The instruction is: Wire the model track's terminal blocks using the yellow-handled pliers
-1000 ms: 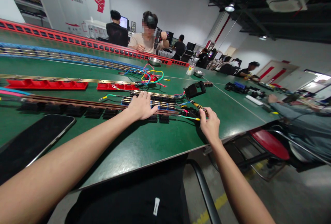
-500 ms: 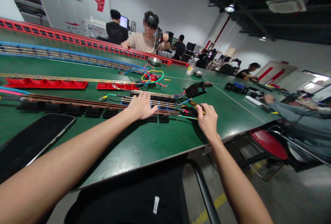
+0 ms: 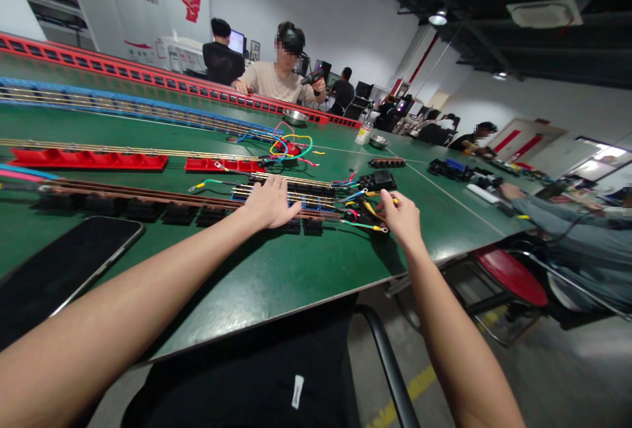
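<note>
Two hands, left hand (image 3: 270, 203) flat on rail strip (image 3: 148, 192) running left-right, right hand (image 3: 402, 217) prob. pinching wire (image 3: 368, 209)

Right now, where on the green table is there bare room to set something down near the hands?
Bare green table lies between the near edge and the black rail blocks, right of the phone. Crowded: wires between the left hand and right hand.

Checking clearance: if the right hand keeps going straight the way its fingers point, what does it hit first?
Most likely the black connector block just beyond the right hand, with loose coloured wires lying about the fingertips. Depth is unclear; it may already touch the wires.
</note>
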A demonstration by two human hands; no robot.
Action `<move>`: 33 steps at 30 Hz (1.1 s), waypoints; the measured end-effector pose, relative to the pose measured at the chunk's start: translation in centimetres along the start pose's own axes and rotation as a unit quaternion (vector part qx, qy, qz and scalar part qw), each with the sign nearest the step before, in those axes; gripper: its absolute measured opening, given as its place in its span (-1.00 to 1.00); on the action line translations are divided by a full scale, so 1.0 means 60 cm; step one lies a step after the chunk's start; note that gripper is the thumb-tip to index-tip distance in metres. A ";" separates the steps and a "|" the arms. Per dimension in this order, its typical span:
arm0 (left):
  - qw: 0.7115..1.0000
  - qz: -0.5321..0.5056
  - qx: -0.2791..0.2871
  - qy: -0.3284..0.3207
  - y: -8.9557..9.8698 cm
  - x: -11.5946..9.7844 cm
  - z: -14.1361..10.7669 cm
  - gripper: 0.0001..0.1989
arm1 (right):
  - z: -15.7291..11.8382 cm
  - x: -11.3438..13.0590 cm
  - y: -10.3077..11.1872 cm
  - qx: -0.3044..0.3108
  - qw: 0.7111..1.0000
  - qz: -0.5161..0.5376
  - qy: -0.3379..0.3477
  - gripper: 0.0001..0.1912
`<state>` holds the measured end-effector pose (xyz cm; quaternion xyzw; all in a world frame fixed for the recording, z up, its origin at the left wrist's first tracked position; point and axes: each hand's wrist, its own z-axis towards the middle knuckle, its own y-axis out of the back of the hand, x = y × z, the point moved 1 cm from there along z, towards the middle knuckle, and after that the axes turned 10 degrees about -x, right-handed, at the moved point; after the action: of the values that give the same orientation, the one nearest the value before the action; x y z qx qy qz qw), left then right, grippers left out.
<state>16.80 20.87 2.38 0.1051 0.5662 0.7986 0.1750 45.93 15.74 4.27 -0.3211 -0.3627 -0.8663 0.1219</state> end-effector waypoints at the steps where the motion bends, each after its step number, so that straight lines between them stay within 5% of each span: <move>1: 1.000 -0.001 0.000 0.001 0.000 0.000 0.000 -0.23 | -0.001 0.001 -0.001 0.010 0.999 0.021 -0.025 -0.58; 5: 1.000 0.002 0.003 0.003 0.002 0.001 -0.001 -0.24 | 0.000 0.007 -0.004 0.035 0.986 0.110 -0.120 -0.64; 10: 1.000 0.002 -0.001 0.001 0.003 0.001 -0.002 -0.24 | 0.007 0.016 -0.006 0.053 0.935 0.227 -0.268 -0.72; 18: 1.000 0.010 0.000 -0.001 0.001 0.000 0.000 -0.22 | 0.020 0.016 -0.003 0.082 0.904 0.265 -0.325 -0.68; 27: 1.000 0.010 -0.006 -0.002 0.004 0.001 -0.003 -0.24 | 0.017 0.001 -0.005 0.068 0.920 0.243 -0.299 -0.71; 33: 1.000 0.011 -0.010 0.000 0.001 0.002 -0.003 -0.25 | 0.004 0.000 0.006 -0.010 0.992 0.081 -0.091 -0.59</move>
<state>16.64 20.75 2.41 0.1100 0.5566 0.8063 0.1671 46.20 15.63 4.58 -0.4280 -0.3367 -0.8242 0.1554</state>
